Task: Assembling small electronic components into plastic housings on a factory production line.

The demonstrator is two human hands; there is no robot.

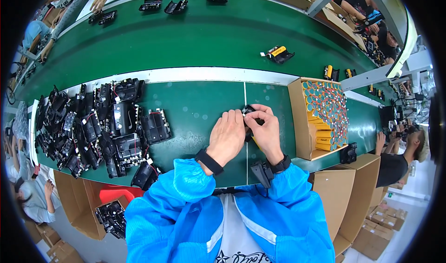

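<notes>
My left hand (226,136) and my right hand (266,130) meet over the green table in front of me. Between their bent fingers is a small black plastic housing (248,109), mostly covered by the fingers. A bit of yellow shows under the right hand, probably a battery cell. To the left lies a heap of black housings with circuit boards and wires (121,119); one housing (156,127) lies at its right edge. Right of my hands, an open cardboard box (301,123) holds many yellow cylindrical battery cells with red wires.
Beyond a white rail (195,74) runs a green belt carrying black housings, one with a yellow cell (278,53). Cardboard boxes (332,188) stand below the table at right, another (76,202) at left. A metal post (385,77) rises at right. Other people work on both sides.
</notes>
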